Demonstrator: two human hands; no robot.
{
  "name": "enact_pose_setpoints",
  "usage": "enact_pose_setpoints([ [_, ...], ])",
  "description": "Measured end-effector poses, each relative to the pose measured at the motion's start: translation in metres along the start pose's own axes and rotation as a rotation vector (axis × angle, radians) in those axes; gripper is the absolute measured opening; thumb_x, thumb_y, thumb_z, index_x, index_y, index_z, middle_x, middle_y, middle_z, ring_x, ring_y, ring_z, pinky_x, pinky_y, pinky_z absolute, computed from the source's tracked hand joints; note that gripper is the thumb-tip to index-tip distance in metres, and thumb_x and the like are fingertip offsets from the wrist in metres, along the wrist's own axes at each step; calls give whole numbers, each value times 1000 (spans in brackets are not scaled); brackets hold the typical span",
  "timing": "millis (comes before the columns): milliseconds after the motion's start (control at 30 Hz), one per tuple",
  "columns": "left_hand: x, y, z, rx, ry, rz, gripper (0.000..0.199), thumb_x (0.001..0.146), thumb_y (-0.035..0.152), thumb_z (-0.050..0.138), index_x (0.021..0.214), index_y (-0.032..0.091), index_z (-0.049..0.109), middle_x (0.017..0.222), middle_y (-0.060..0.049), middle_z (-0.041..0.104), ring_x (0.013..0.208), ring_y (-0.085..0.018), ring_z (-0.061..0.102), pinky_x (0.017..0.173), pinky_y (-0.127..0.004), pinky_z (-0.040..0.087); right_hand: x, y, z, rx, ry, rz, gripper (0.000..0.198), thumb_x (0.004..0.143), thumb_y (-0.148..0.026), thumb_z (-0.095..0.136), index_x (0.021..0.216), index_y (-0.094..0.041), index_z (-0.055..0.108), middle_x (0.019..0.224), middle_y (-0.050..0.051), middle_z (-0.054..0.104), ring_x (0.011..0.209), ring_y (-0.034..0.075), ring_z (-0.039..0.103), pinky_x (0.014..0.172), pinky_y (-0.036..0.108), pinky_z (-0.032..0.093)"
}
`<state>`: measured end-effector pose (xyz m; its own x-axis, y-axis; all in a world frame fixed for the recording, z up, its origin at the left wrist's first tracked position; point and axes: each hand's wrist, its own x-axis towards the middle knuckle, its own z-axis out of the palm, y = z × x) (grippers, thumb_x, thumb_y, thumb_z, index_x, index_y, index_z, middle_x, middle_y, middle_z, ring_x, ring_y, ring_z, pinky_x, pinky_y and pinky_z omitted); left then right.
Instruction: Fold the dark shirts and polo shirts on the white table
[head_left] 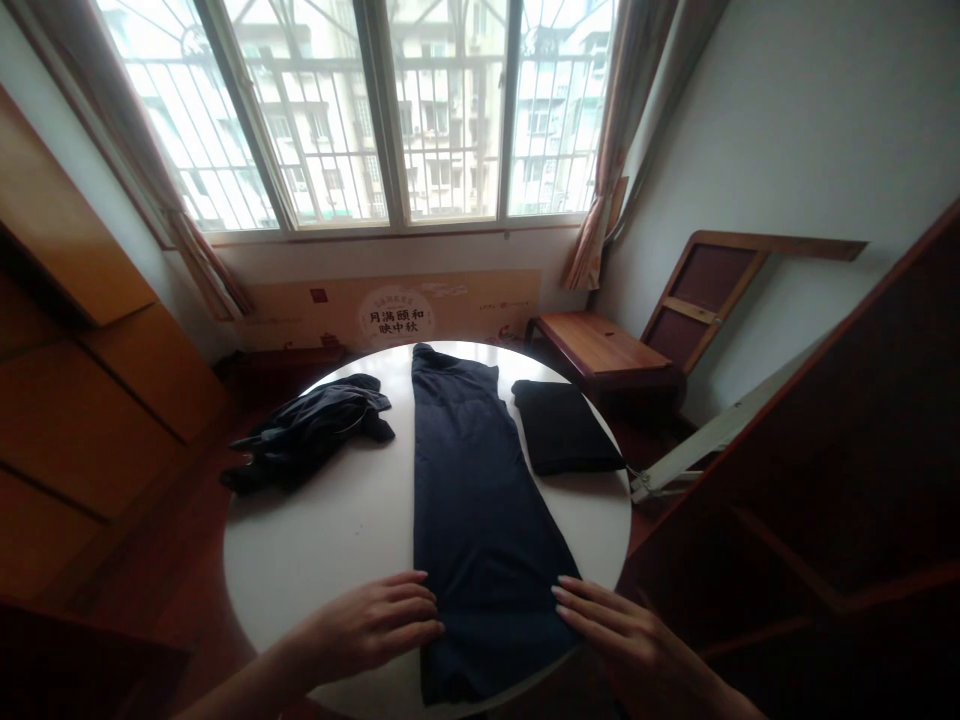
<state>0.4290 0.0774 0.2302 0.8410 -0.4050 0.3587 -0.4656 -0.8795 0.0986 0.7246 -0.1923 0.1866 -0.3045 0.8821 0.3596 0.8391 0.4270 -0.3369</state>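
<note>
A pair of dark navy trousers (476, 500), seemingly folded lengthwise, lies flat and long across the white round table (322, 560). Its near end reaches the table's front edge. At the left edge of the cloth, near this end, my left hand (367, 625) rests with fingers extended, the tips touching the fabric. Opposite it, my right hand (619, 625) lies on the right edge, fingers stretched out flat over the cloth. Neither thumb shows clearly.
A crumpled dark garment (315, 430) lies at the table's left, partly over the rim. A neatly folded black garment (566, 425) sits at the right. Beyond stand a low wooden bench (600, 340) and windows (450, 130). A dark wooden panel (825, 500) slants close on the right.
</note>
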Motion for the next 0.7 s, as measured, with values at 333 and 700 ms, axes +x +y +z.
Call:
enact_pose_setpoints([
  [333,-4,-2,-2,228,-65,74,33,97,10,46,128,16,57,116,-9,70,118,-18,60,113,-40,39,2,8,-15,-56,-58,-55,49,97,-16,51,145,-18,46,143,14,53,137,22,44,107,35,47],
  [700,25,-24,25,94,73,129,27,97,12,46,122,16,56,108,-10,72,111,-19,65,109,-39,44,5,9,10,-277,-78,33,70,88,-49,63,149,-22,41,147,12,49,127,28,52,106,44,39],
])
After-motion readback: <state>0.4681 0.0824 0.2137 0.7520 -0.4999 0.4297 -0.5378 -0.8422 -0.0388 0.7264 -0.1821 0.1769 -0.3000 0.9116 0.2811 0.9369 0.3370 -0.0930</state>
